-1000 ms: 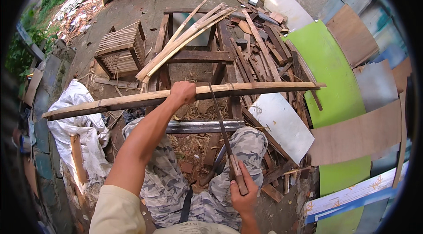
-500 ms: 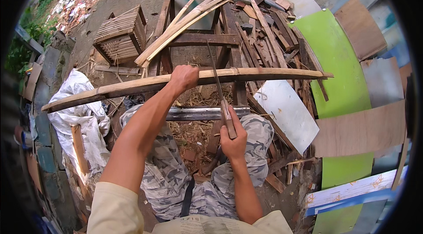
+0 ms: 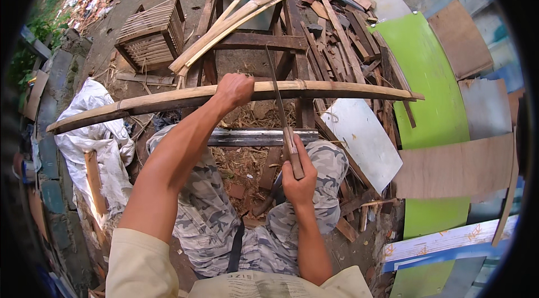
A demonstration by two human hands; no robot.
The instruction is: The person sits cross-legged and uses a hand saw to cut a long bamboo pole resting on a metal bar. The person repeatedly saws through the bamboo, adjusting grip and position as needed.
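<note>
A long piece of split bamboo (image 3: 337,89) runs across in front of me, pale on its upper edge and dark along the side. My left hand (image 3: 234,90) is closed around it near its middle. In my right hand (image 3: 298,182) is the wooden handle of a long, narrow-bladed knife (image 3: 282,108). Its blade points away from me and crosses the bamboo just right of my left fist; whether it cuts into the bamboo I cannot tell. Beneath the bamboo stands a dark wooden frame (image 3: 258,41), with several pale bamboo strips (image 3: 236,23) lying over its far part.
A slatted wooden crate (image 3: 149,37) sits at the far left, and a white sack (image 3: 90,112) lies under the bamboo's left end. Scrap wood (image 3: 359,39) is heaped on the right beside green panels (image 3: 421,79) and a white sheet (image 3: 362,140). A dark bar (image 3: 261,137) spans before my knees.
The whole view has shifted slightly. Both hands keep their grips, and the blade still lies across the bamboo at nearly the same spot.
</note>
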